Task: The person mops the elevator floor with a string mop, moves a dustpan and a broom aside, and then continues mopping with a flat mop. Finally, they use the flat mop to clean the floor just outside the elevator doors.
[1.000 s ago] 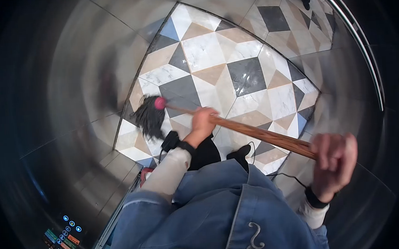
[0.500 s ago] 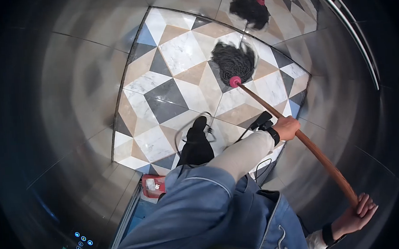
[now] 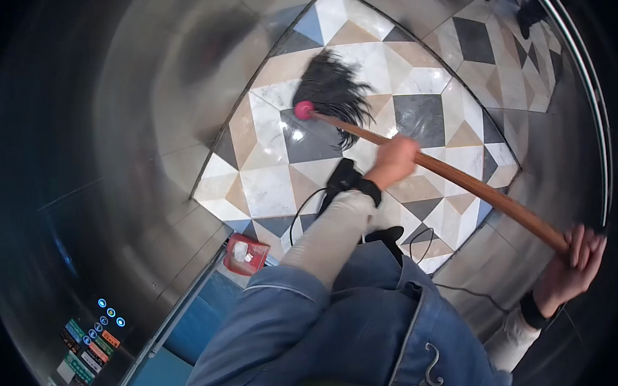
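Mop (image 3: 328, 93): one, upper centre of the frame; strands splayed on the tiled floor (image 3: 270, 188).
Left grip (image 3: 395, 161): mine, centre; wrapped round the wooden handle (image 3: 482, 193).
Right grip (image 3: 575, 258): mine, lower right; fingers curled round the handle's end.
Snag risk: the cable (image 3: 293, 219) looping near my left wrist could catch on my foot.
Knock risk: a wide swing could drive my right knuckles into the rail (image 3: 597, 119).
Other counts: two black wristbands (image 3: 533, 311); one red tray (image 3: 246, 267), lower left of centre.

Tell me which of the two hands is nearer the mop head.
The left hand, partway along the wooden handle; the right hand is at the handle's end farthest from the mop head.
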Demonstrator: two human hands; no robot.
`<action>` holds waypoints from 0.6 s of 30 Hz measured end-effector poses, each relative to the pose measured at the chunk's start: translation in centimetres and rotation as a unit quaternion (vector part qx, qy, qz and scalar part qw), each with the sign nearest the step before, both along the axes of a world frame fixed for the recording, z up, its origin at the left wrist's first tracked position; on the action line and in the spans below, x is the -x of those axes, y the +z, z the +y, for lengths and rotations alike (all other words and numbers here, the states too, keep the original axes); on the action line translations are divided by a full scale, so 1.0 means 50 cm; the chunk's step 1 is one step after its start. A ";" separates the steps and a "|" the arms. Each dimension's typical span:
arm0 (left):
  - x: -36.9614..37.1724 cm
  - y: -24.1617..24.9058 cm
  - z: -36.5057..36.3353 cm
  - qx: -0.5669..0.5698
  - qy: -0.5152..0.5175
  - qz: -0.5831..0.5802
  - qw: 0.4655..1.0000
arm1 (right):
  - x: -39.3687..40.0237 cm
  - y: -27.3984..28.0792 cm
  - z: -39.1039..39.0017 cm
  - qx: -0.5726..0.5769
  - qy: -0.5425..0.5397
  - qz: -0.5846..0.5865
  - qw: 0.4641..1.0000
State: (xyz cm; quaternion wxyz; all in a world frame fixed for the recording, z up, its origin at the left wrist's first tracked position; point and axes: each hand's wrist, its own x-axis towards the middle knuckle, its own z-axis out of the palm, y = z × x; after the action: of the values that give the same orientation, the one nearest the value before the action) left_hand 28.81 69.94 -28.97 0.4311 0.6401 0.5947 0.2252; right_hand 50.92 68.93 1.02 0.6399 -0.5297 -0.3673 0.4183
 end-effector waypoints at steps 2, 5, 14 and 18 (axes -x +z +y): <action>0.099 -0.016 -0.034 -0.009 0.076 -0.019 0.997 | 0.101 -0.012 0.042 0.023 0.073 0.032 0.997; 0.226 -0.022 -0.109 -0.007 0.158 -0.021 0.987 | 0.247 -0.032 0.061 0.018 0.193 0.028 0.981; 0.346 -0.110 -0.483 0.123 0.177 0.064 0.974 | 0.367 -0.190 -0.085 0.141 0.334 0.068 0.930; 0.291 -0.108 -0.504 0.142 0.151 -0.058 0.977 | 0.277 -0.156 -0.149 0.149 0.302 0.068 0.939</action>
State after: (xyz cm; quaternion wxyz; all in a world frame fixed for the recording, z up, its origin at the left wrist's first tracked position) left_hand 14.24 44.74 -34.34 0.5123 0.4608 0.6847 0.2376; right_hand 37.05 61.46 -6.77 0.4207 -0.4534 -0.3990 0.6769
